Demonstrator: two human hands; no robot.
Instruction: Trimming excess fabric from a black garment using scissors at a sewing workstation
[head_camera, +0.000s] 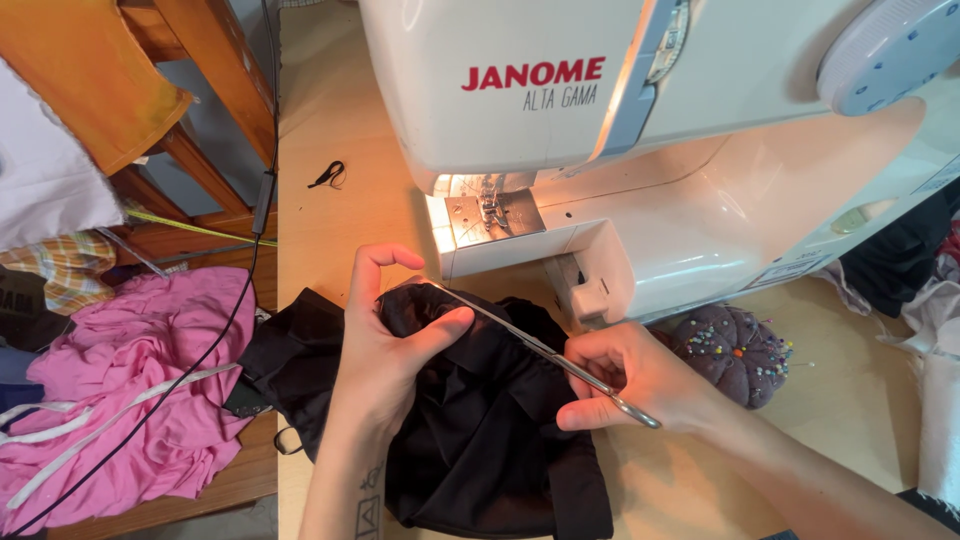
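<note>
The black garment (480, 420) lies bunched on the wooden desk (330, 120) just in front of the sewing machine (640, 150), and the person has a fold of it lifted. The left hand (385, 345) pinches that fold between thumb and curled fingers, at about ten o'clock from the heap's middle. The right hand (635, 380), at three o'clock, has its fingers closed round a slim metal tool (540, 350) — small scissors or long tweezers, I cannot tell which — whose tip reaches up to the pinched fold. By the look of it the work is at a detail stage: the cloth is off the needle plate (490, 215), nothing is fed under the foot, and the picking or snipping at the fold seems only begun. Room is tight at twelve o'clock, where the machine's bed sits just beside the hands. At three o'clock a dark pincushion (735, 350) stuck with pins stands near the right wrist. At nine o'clock the desk ends — beyond it a pink cloth (130, 390) hangs lower down, crossed by a black cable (200, 360).
</note>
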